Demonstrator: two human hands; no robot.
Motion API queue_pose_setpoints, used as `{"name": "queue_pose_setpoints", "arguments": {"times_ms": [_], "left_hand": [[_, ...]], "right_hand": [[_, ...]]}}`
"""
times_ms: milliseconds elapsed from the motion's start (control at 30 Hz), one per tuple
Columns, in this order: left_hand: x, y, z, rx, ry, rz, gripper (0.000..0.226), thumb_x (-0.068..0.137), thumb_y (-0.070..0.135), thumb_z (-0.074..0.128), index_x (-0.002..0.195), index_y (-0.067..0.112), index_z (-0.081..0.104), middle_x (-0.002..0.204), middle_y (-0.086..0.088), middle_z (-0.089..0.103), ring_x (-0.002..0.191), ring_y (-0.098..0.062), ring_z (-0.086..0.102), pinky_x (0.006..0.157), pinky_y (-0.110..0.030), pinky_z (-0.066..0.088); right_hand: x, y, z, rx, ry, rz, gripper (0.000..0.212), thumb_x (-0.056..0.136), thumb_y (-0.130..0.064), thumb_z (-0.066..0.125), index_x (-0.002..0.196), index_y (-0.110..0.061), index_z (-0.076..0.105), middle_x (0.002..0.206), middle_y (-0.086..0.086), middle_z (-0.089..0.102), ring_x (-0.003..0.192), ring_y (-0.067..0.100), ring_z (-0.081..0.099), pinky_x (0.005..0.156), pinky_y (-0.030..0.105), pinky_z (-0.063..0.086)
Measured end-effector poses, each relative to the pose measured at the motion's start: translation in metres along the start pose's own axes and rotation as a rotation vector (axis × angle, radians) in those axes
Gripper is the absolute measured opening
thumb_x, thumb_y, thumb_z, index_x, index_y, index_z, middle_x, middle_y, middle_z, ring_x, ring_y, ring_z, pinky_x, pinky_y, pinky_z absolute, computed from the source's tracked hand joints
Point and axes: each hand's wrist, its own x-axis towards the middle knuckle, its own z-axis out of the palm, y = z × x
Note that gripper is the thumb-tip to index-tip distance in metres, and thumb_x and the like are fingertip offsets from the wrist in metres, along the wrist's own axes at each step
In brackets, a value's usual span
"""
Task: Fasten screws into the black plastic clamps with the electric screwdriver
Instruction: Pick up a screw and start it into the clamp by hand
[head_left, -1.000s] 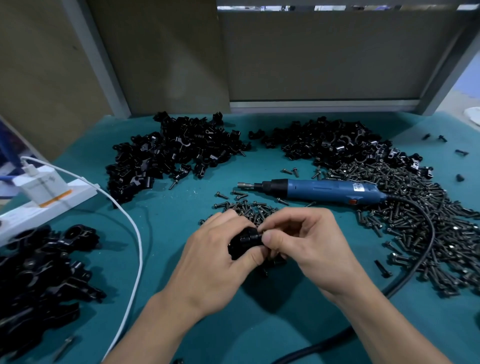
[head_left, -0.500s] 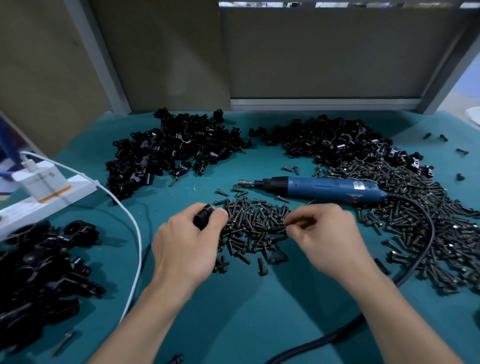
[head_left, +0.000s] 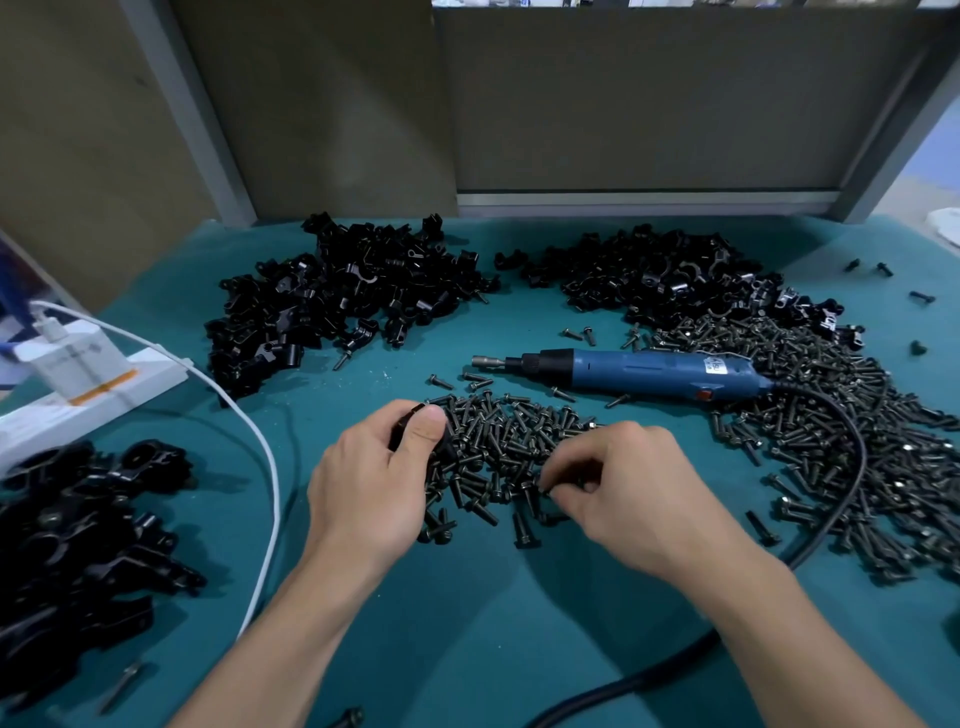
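Observation:
My left hand (head_left: 374, 483) grips a black plastic clamp (head_left: 408, 423) at the left edge of a small pile of dark screws (head_left: 498, 447). My right hand (head_left: 628, 493) reaches into that pile, its fingertips pinching at a screw (head_left: 545, 488) near the pile's front; most of that screw is hidden by the fingers. The blue electric screwdriver (head_left: 639, 369) lies on the teal table (head_left: 467, 623) just behind the pile, bit pointing left, with no hand on it.
Two heaps of black clamps lie at the back, left (head_left: 337, 301) and right (head_left: 665, 275). A large spread of screws (head_left: 857, 441) covers the right side, with the screwdriver's black cable (head_left: 847, 467) looping through it. Assembled clamps (head_left: 78, 545) sit at the left, beside a white power strip (head_left: 88, 384) and white cable (head_left: 260, 467).
The hands, first together on the clamp, have parted. My left hand carried the clamp left, and my right hand dropped lower into the screw pile.

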Motion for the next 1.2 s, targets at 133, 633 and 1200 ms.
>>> {"name": "queue_pose_setpoints", "arguments": {"times_ms": [133, 633, 1200], "left_hand": [[-0.003, 0.001, -0.001, 0.004, 0.004, 0.008, 0.045, 0.096, 0.073, 0.032, 0.095, 0.045, 0.067, 0.042, 0.014, 0.046, 0.052, 0.001, 0.052, 0.054, -0.03, 0.031], [-0.012, 0.005, 0.004, 0.06, -0.153, 0.289, 0.033, 0.087, 0.07, 0.047, 0.108, 0.049, 0.061, 0.086, 0.02, 0.063, 0.09, 0.0, 0.056, 0.075, -0.022, 0.043], [-0.017, 0.008, 0.011, -0.062, -0.169, 0.453, 0.03, 0.09, 0.056, 0.059, 0.114, 0.039, 0.069, 0.104, 0.041, 0.06, 0.101, -0.002, 0.055, 0.082, -0.008, 0.037]], "right_hand": [[-0.005, -0.004, -0.004, 0.024, -0.113, -0.041, 0.015, 0.079, -0.029, 0.083, 0.082, -0.042, 0.076, 0.072, -0.028, 0.069, 0.071, -0.01, 0.063, 0.055, 0.009, 0.048], [-0.009, -0.021, -0.009, 1.18, -0.184, 0.155, 0.004, 0.08, -0.008, 0.077, 0.08, -0.008, 0.073, 0.075, 0.019, 0.073, 0.056, 0.019, 0.067, 0.051, 0.022, 0.052], [-0.005, -0.021, 0.009, 1.285, -0.025, 0.141, 0.022, 0.052, -0.022, 0.086, 0.072, -0.016, 0.083, 0.064, 0.006, 0.069, 0.053, 0.01, 0.059, 0.055, 0.018, 0.05]]}}
